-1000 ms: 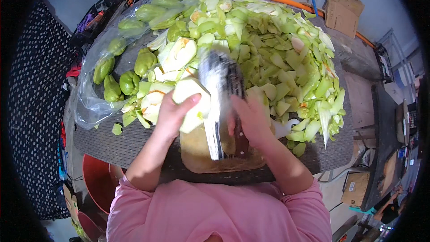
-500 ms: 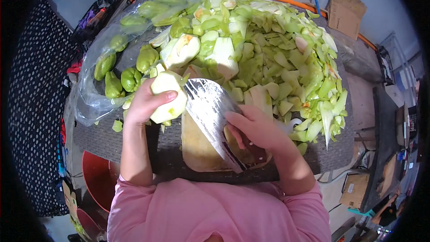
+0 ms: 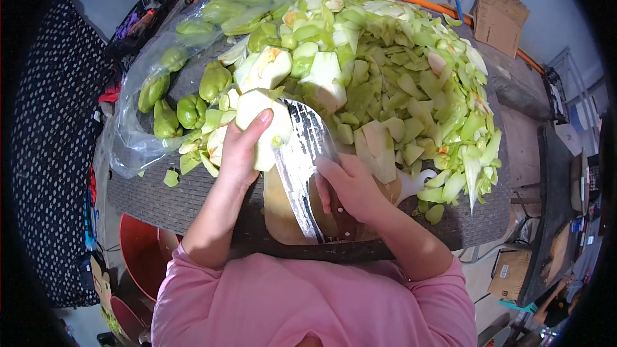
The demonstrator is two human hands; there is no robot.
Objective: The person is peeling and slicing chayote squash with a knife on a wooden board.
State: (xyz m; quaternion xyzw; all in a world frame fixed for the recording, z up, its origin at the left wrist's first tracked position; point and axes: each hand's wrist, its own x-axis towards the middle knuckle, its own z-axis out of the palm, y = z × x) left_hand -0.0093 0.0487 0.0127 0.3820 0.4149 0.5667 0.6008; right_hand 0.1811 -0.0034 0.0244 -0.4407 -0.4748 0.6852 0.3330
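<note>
My left hand (image 3: pixel 247 148) is closed around a pale peeled chayote (image 3: pixel 275 130), thumb over its face. My right hand (image 3: pixel 347 189) grips a large cleaver by its brown handle (image 3: pixel 346 226); its wet, streaked blade (image 3: pixel 305 141) is held upright against the chayote's right side. Beneath both hands lies a worn cutting board (image 3: pixel 281 215). Just beyond them are more peeled pieces (image 3: pixel 324 77) and a big heap of green peels and slices (image 3: pixel 411 77) spreading to the right.
A clear plastic bag (image 3: pixel 128 135) with several whole chayotes (image 3: pixel 166 119) covers the table's (image 3: pixel 148 199) left part. A white handle (image 3: pixel 418 183) pokes out right of the board. Red buckets (image 3: pixel 138 250) stand below left; cardboard boxes (image 3: pixel 498 16) and a dark bench (image 3: pixel 546 205) are at right.
From half a second ago, my left hand and the chayote have moved up and right, and the cleaver has swung more upright. A second ago the blade was blurred in motion.
</note>
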